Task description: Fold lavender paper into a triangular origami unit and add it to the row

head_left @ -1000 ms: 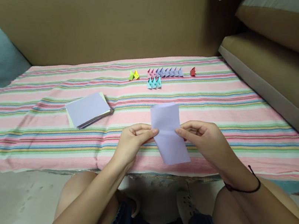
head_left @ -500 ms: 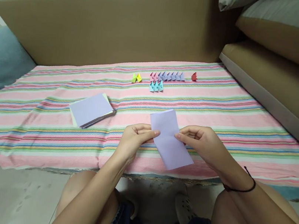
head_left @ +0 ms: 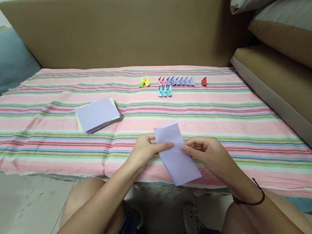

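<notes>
A folded sheet of lilac paper [head_left: 179, 167] is held at a slant above the near edge of the striped cloth. My left hand [head_left: 148, 149] pinches its left side, thumb lying on the front face and fingers behind. On the opposite edge, my right hand [head_left: 205, 151] grips the paper between thumb and curled fingers. To the left lies a stack of coloured paper [head_left: 97, 114], with a lilac sheet on top. Farther back stand small folded paper pieces: a lilac row [head_left: 181, 81] with pink ones [head_left: 163, 81] at its left end, and turquoise ones [head_left: 165, 91] in front.
Two yellow-green folded pieces [head_left: 144, 82] and a red one [head_left: 204, 81] also sit on the striped cloth [head_left: 54, 133]. Behind rises a brown backrest [head_left: 122, 30]. Brown cushions [head_left: 290, 82] are piled at right, a blue-grey cushion [head_left: 2, 63] at left.
The lilac paper has come slightly lower and nearer to me. My left thumb has slid farther across its face toward the right. The view has shifted a little.
</notes>
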`<state>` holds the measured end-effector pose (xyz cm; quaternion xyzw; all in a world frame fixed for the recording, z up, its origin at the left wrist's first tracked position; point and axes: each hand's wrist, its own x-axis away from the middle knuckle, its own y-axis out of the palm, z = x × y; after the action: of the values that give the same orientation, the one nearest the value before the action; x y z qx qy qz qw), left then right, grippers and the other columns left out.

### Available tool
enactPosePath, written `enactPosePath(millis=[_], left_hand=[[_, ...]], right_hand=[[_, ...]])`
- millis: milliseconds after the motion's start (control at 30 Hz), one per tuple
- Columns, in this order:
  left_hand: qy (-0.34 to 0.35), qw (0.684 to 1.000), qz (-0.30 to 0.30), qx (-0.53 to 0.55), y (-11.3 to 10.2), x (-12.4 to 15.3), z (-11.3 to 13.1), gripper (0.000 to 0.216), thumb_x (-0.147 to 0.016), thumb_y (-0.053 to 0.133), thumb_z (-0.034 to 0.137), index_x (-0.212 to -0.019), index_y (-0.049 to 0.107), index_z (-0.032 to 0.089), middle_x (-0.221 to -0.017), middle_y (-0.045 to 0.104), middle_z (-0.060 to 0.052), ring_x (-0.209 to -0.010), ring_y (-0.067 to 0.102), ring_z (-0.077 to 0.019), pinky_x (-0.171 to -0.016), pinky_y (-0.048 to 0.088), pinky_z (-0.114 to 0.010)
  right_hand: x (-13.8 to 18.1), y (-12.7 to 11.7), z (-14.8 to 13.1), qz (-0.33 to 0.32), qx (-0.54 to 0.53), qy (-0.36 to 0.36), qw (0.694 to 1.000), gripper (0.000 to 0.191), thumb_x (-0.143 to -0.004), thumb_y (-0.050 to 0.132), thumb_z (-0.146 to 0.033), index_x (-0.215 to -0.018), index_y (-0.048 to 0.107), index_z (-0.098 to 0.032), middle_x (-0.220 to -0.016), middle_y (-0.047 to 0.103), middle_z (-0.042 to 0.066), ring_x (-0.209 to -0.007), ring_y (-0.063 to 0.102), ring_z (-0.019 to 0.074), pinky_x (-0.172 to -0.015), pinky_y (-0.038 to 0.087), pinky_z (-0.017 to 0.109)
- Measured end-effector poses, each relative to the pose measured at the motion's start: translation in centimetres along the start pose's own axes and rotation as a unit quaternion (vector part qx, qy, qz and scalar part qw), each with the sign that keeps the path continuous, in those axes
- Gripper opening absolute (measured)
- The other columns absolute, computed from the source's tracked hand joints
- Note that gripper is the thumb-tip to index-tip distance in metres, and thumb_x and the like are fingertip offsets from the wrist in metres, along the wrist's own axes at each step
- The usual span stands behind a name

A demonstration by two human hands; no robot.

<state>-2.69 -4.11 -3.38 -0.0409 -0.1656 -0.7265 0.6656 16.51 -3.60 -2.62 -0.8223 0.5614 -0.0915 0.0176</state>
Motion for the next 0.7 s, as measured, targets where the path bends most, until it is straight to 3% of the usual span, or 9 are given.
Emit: enactPosePath(millis=[200,400,567,700], left_hand=[[0.009,0.998,0.054,0.007,-1.6,-0.7,1.2,0.027,-0.049,0.085,0.02,-0.072,0.071,0.013,-0.067,0.072,-0.003,-0.06,0.065,-0.0117,-0.062,0.052,-0.02],[0.029,0.999,0.03,0.026,-1.6,-0.8,0.9,0.031,-0.052,0.085,0.018,-0.08,0.071,0.013,-0.07,0.073,-0.003,-0.065,0.067,-0.0128,-0.069,0.054,-0.022],[-0.004,0.999,-0.045,0.011,-0.5,-0.3,0.5,0.036,-0.058,0.082,0.025,-0.09,0.071,0.012,-0.079,0.075,-0.007,-0.073,0.069,-0.017,-0.073,0.055,-0.026],[0.008,1.0,-0.002,-0.004,-0.9,-0.6,0.4,0.038,-0.056,0.084,0.024,-0.09,0.071,0.013,-0.071,0.074,-0.005,-0.069,0.069,-0.0163,-0.075,0.054,-0.027]], right_hand=[[0.0,-0.9,0.1,0.014,0.004,0.009,1.0,0.023,-0.07,0.072,-0.041,-0.072,0.069,-0.018,-0.073,0.069,0.003,-0.07,0.062,0.0171,-0.059,0.047,0.026],[0.1,-0.8,-0.4,0.029,0.004,-0.002,1.0,0.026,-0.069,0.072,-0.043,-0.068,0.068,-0.017,-0.071,0.068,0.003,-0.068,0.061,0.0159,-0.06,0.046,0.026],[-0.1,-0.6,-0.4,0.027,-0.002,-0.006,1.0,0.025,-0.068,0.073,-0.042,-0.069,0.068,-0.017,-0.072,0.068,0.002,-0.068,0.061,0.0156,-0.059,0.046,0.025],[-0.1,-1.0,-0.1,0.028,0.016,-0.003,0.999,0.026,-0.07,0.072,-0.042,-0.069,0.068,-0.017,-0.072,0.069,0.003,-0.068,0.061,0.016,-0.059,0.046,0.025]])
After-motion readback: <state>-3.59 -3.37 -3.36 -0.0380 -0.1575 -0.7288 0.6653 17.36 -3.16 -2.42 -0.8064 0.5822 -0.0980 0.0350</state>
